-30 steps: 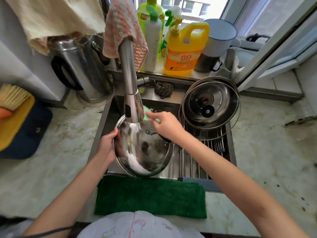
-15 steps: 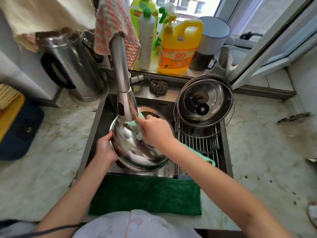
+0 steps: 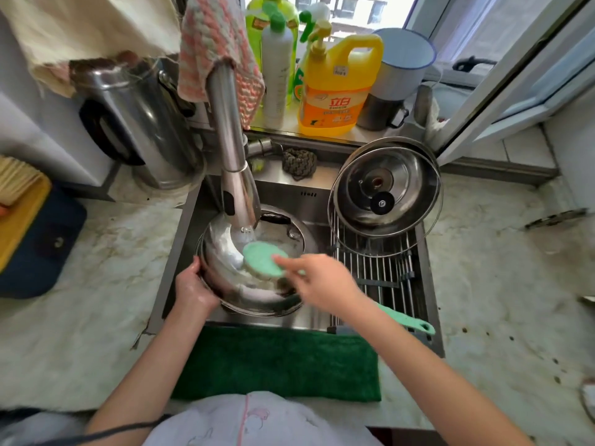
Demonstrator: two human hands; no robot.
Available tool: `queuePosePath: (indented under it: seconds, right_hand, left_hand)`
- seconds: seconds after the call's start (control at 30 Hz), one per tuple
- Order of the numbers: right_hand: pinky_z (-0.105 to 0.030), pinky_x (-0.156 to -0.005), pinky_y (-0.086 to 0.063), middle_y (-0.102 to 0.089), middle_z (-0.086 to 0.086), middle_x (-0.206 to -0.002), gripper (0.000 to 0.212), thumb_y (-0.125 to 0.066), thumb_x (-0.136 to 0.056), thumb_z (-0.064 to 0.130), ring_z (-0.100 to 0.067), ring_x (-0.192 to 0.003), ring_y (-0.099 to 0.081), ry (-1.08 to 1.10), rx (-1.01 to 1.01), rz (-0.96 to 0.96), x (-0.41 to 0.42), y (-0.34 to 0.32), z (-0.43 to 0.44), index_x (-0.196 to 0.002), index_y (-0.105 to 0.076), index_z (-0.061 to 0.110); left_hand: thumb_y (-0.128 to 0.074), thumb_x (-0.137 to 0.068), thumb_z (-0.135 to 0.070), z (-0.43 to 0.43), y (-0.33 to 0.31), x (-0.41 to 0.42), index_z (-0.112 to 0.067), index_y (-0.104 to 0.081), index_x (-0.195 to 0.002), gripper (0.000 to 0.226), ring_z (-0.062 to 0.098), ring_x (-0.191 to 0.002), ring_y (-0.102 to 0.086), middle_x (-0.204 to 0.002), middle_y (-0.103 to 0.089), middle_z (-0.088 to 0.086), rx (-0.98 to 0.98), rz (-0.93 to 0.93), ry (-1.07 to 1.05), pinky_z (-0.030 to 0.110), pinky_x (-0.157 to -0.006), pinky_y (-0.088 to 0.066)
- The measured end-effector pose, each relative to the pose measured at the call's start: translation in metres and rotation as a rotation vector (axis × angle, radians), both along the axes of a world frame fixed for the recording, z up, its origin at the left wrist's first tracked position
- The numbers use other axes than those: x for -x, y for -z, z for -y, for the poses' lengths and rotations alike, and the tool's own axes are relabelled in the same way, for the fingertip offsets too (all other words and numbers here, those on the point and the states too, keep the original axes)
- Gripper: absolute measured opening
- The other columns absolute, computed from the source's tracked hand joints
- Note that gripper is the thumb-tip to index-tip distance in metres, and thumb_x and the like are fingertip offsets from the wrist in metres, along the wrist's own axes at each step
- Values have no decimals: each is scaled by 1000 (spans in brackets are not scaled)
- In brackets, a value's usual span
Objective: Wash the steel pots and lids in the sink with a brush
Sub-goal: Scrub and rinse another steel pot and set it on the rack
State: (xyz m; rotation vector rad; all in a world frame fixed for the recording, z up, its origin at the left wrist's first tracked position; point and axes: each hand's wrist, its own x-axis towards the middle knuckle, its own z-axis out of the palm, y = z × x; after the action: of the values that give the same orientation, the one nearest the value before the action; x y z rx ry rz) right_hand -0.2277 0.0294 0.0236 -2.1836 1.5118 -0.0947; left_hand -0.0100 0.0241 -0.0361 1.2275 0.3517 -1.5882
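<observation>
A round steel lid (image 3: 231, 272) is tilted in the sink (image 3: 289, 320) under the faucet (image 3: 231, 162), with water running onto it. My left hand (image 3: 193, 288) grips its left rim. My right hand (image 3: 322, 281) holds a green long-handled brush (image 3: 262, 259); the round brush head presses on the lid's middle and the handle sticks out behind my wrist. A steel pot (image 3: 280, 220) shows behind the lid. Another steel lid with a black knob (image 3: 384, 188) leans on the wire drying rack (image 3: 376, 265) at the sink's right.
A green cloth (image 3: 277, 365) lies along the sink's front edge. Detergent bottles (image 3: 335, 88), a white-and-blue mug (image 3: 399, 69) and a dark scrubber (image 3: 299, 162) sit behind the sink. A steel kettle (image 3: 135, 123) stands at back left. Marble counter (image 3: 499, 284) flanks both sides.
My right hand and the brush have slid from the lid's upper part, near the faucet, down toward its middle. The brush head is now in plain view. My left hand still holds the rim.
</observation>
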Motion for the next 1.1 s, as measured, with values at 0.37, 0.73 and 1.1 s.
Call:
queuePosePath:
  seconds: [0.37, 0.73, 1.1]
  right_hand:
    - [-31, -62, -48, -70, -3, -99, 41, -52, -95, 24, -12, -62, -52, 285, -14, 208, 18, 16, 2, -133, -50, 39]
    - [-27, -49, -42, -72, -1, -94, 38, -53, -95, 24, -2, -48, -42, 411, -70, 194, 33, 22, -7, -130, -54, 37]
    - [-13, -48, -35, -55, 4, -82, 70, -67, -80, 49, -1, -58, -43, 1023, -323, 792, 47, 49, 0, -139, -34, 31]
  left_hand:
    - [-33, -100, -34, -2, -4, 4, -10, -62, -105, 38, 32, -128, -45, -136, -53, 12, 40, -38, -44, 46, -104, -34]
    - [-31, -100, -34, -7, 2, -7, -13, -48, -137, 46, 33, -131, -42, -141, -48, 14, 4, -53, -111, 50, -110, -27]
    - [-32, -100, -33, -6, -5, 4, -12, -57, -123, 40, 32, -130, -44, -138, -51, 14, 36, -88, -48, 48, -107, -31]
